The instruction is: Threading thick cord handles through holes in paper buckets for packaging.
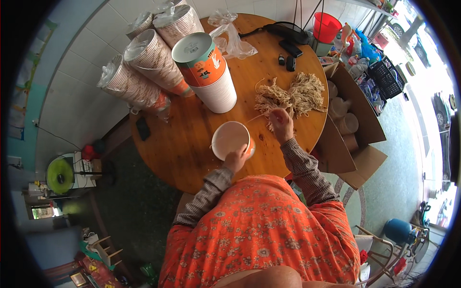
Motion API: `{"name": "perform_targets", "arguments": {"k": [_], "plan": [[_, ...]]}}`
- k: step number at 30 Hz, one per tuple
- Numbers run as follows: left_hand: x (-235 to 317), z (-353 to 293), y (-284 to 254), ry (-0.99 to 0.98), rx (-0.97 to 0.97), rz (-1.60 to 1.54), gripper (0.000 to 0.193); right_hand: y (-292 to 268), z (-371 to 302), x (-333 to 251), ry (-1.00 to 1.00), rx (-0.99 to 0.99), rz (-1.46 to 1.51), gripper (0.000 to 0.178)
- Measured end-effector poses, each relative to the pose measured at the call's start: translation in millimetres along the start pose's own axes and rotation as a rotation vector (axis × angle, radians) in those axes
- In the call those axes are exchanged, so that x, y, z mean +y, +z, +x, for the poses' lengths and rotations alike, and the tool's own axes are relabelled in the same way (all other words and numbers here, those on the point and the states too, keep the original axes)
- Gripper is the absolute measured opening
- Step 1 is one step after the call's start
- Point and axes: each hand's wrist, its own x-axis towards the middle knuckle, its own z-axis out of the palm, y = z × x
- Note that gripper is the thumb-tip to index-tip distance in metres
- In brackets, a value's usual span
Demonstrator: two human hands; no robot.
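Your left grip (pixel 236 157) closes on the rim of a white paper bowl (pixel 230 139) at the round wooden surface's (pixel 182 149) near edge; your right grip (pixel 282 124) pinches 1 tan strand from the string pile (pixel 290 96). Plastic-wrapped bowl stacks (pixel 144 72) lie left; an orange-banded stack (pixel 209 72) stands behind the bowl.

Glossy wooden table (pixel 192 139), paper bowl (pixel 231 139) (matt inside), fibrous string bundle (pixel 288 96).

left hand (pixel 236 159) holds paper bowl (pixel 230 139); right hand (pixel 282 126) pinches string bundle (pixel 288 96).
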Motion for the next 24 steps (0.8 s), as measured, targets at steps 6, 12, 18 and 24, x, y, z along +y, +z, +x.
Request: {"name": "perform_targets", "arguments": {"k": [6, 12, 18, 24], "plan": [[5.7, -1.8, -47.4, -0.027, 0.056, -0.575, 0.037, 26.2, -54.9, 16.9, 0.198, -0.186, 0.202, 0.014], [10.1, -10.0, -60.9, -0.043, 0.118, -0.795, 0.034, 39.2, -74.4, -1.9, 0.279, -0.337, 0.375, 0.013], [12.8, -16.8, -72.2, -0.021, 0.175, -0.734, 0.03, 34.6, -77.0, -21.7, 0.004, -0.435, 0.258, 0.011], [14.6, -20.1, -90.0, -0.013, 0.145, -0.718, 0.03, 28.6, -77.8, -56.2, -0.382, -0.629, 0.104, 0.011]]}}
